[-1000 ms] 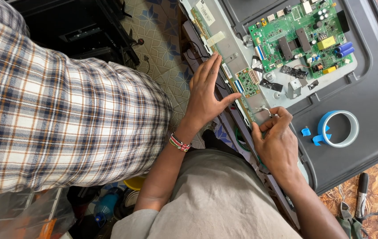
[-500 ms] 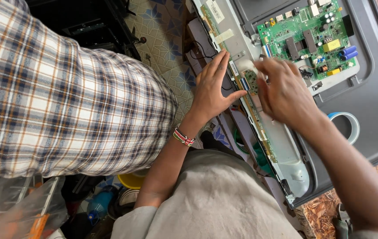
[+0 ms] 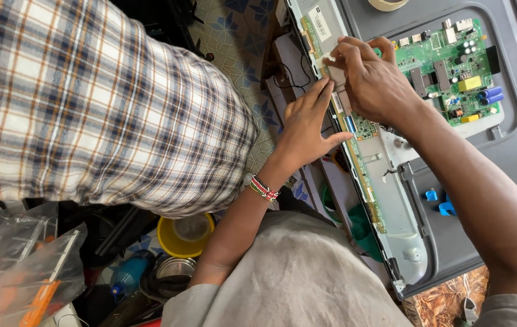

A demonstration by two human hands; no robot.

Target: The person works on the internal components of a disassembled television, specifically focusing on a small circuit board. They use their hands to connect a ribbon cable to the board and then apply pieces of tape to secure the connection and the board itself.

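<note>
Both hands are kept at a narrow green strip board.
A pale ribbon connector is pinched by the right hand; the left hand is laid flat, released.

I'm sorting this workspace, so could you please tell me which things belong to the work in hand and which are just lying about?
In hand:
left hand
right hand
narrow strip board
flat cable
grey back panel

Lying about:
green circuit board
yellow bowl
tape roll
plastic bags
</note>
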